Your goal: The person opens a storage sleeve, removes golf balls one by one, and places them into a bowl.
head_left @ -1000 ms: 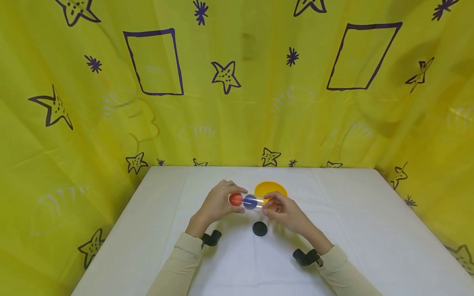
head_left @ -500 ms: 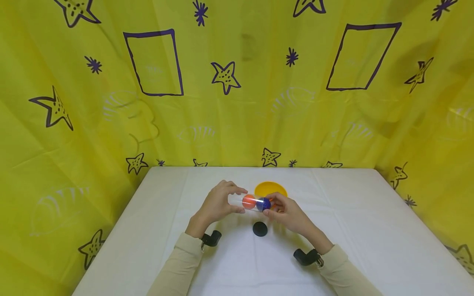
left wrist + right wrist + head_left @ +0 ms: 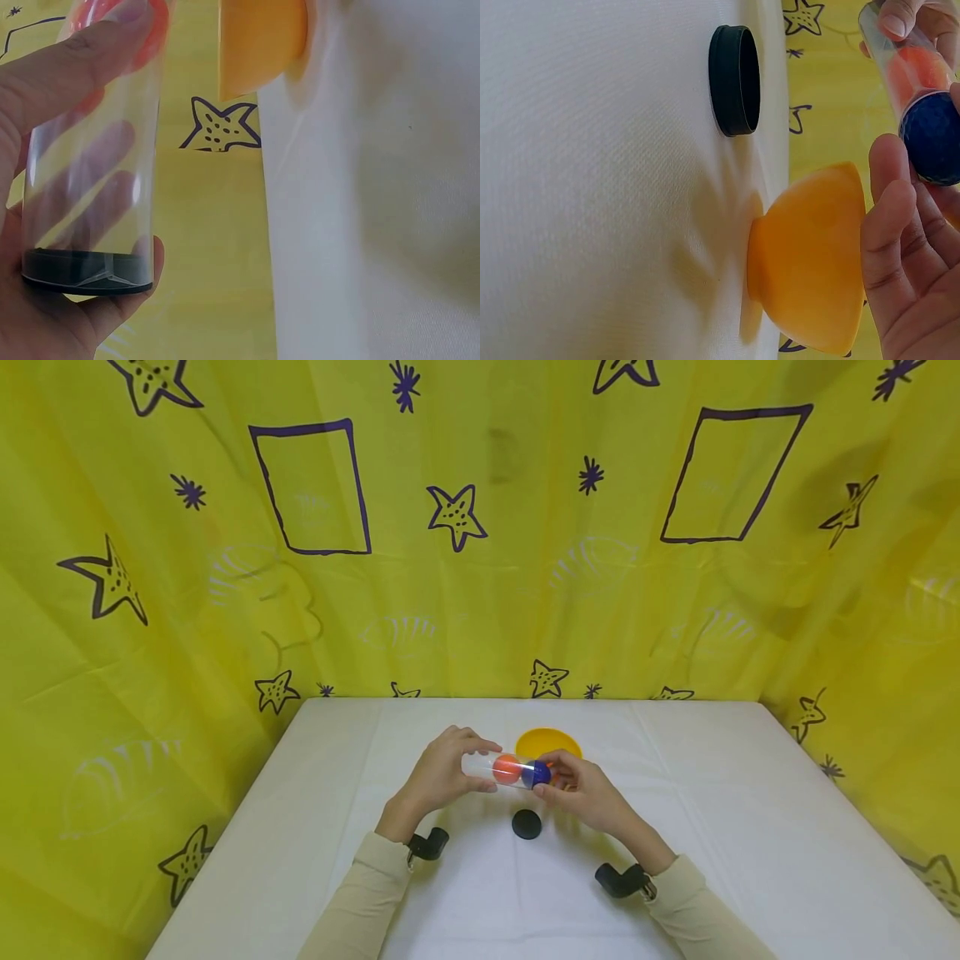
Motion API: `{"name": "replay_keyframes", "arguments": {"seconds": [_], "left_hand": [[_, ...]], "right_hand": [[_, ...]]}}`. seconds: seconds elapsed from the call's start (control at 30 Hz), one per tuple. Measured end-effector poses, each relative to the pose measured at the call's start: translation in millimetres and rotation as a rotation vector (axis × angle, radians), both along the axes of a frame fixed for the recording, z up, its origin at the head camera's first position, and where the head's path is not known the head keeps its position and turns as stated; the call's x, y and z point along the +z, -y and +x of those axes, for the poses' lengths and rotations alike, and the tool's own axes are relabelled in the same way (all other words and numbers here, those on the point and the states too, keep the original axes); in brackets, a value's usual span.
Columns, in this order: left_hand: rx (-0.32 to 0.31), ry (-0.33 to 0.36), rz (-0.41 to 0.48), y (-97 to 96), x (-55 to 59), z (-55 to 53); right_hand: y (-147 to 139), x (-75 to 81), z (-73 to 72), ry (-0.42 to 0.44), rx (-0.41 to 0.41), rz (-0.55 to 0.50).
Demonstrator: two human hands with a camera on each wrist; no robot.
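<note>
my left hand point(image 3: 438, 768) grips the clear tube point(image 3: 477, 766) sideways in mid-air; my right hand point(image 3: 588, 793) pinches the blue ball point(image 3: 537, 774) at the tube's mouth, possibly the rim too. loosening this pinch could spill that ball and the red ball point(image 3: 506, 769). below: white tablecloth point(image 3: 750, 827); around: yellow curtain point(image 3: 517, 602).

- Yellow curtain point(image 3: 495, 593), hanging in soft folds at the back and on both sides.
- Dotted purple starfish drawings point(image 3: 457, 517) scattered over it.
- Small purple starbursts point(image 3: 591, 475).
- Two purple rectangle outlines point(image 3: 300, 428), well apart.
- Faint, pale striped shells point(image 3: 400, 628).
- White tablecloth point(image 3: 750, 827), lightly creased.
</note>
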State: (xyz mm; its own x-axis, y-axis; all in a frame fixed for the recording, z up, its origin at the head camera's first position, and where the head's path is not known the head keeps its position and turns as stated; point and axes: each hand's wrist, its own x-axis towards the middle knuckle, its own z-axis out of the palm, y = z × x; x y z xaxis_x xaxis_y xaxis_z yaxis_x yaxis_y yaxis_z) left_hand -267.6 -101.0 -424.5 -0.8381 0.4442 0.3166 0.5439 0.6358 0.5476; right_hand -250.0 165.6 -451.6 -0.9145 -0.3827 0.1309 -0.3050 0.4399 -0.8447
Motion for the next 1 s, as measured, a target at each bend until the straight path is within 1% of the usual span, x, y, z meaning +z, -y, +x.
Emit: {"name": "replay_keyframes", "arguments": {"seconds": [0.13,0.4,0.57,0.8,1.0], "left_hand": [[0.005,-0.009,-0.002,-0.7,-0.2,0.2],[0.008,0.012,0.011,-1.7,-2.4,-0.6],[0.0,0.012,0.021,-1.7,-2.6,-1.4],[0.005,0.008,0.013,-1.5,-2.3,-2.1],[0.013,0.016,0.006,-0.5,-2.0,-2.0]], "right_hand": [[-1,-1.1,-0.4,-0.017,-0.014,0.008],[-1,-1.3,0.0,-0.059,-0.026,-0.019],[-1,0.7,1.4,-0.068,-0.039,-0.03],[-3,5.0,2.0,-0.073,-0.086,0.002],[-8,8.6,1.0,-0.078,-0.132,-0.001]]}}
